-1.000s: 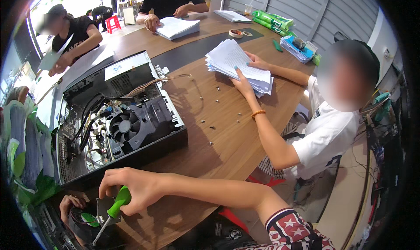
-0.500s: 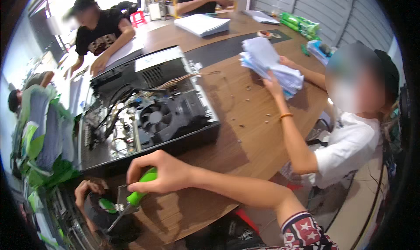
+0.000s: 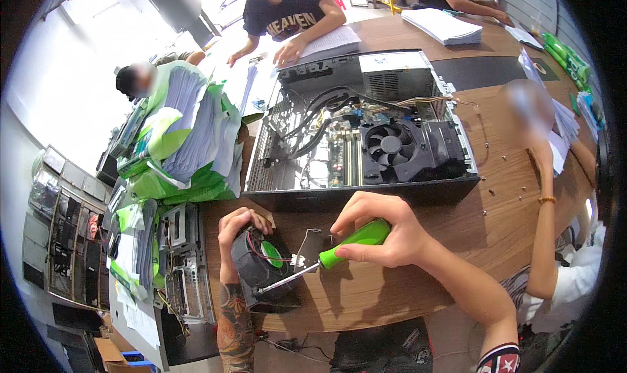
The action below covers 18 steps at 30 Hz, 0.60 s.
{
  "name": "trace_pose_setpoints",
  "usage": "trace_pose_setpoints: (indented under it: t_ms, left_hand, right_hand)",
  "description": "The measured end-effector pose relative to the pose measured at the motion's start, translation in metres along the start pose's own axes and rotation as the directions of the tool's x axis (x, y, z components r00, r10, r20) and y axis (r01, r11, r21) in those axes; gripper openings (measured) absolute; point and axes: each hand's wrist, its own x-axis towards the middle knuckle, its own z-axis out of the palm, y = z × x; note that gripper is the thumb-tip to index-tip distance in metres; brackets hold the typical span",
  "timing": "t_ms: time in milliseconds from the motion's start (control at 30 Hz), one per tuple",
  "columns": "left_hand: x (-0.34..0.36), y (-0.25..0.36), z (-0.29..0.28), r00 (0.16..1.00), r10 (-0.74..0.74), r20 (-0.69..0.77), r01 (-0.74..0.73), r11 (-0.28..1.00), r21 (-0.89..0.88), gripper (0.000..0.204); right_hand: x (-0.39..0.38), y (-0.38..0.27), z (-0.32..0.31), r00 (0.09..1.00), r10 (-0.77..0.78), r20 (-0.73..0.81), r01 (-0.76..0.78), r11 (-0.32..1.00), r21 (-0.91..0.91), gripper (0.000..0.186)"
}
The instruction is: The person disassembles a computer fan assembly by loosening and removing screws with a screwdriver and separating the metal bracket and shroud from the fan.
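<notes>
Bench work on a black fan unit (image 3: pixel 249 272) with a green round centre, at the near edge of the table (image 3: pixel 398 298), just in front of an open computer case (image 3: pixel 362 191). The left hand (image 3: pixel 243 229) is curled over the unit's upper left edge, holding it. The right hand (image 3: pixel 385 233) is wrapped around the handle of a green screwdriver (image 3: pixel 334 257), whose shaft slants down to the left across the unit's near side; whether the tip is seated in a screw cannot be made out. A thin metal bracket (image 3: pixel 299 261) stands between the unit and the right hand. For good control, the shaft is best brought in line with any screw being turned, with firm pressure along it and the left fingers clear of the tip's path. The red wires (image 3: pixel 251 246) beside the green centre could be nicked by a slip. Loose screws (image 3: pixel 484 213) lie right of the case, easily knocked astray.
</notes>
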Motion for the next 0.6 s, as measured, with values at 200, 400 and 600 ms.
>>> trace_pose_setpoints:
  t_ms: [200, 400, 600]
  left_hand:
    - [0.0029, -0.0010, 0.0019, 1.000, 0.021, 0.011, -0.021, 1.000, -0.017, 0.035]
    - [0.0015, -0.0001, 0.0007, 0.998, 0.032, 0.055, -0.027, 0.996, -0.086, 0.031]
    - [0.0005, 0.0018, 0.0008, 0.999, 0.036, 0.014, -0.035, 0.999, -0.027, 0.033]
  right_hand:
    - [0.0036, -0.0030, -0.0002, 0.997, -0.074, 0.038, 0.076, 0.996, -0.050, 0.033]
    - [0.0037, 0.0003, -0.0028, 0.994, -0.035, 0.102, 0.049, 0.989, -0.137, 0.031]
    - [0.0031, -0.0071, -0.0020, 0.994, 0.020, 0.107, 0.003, 0.977, -0.211, 0.027]
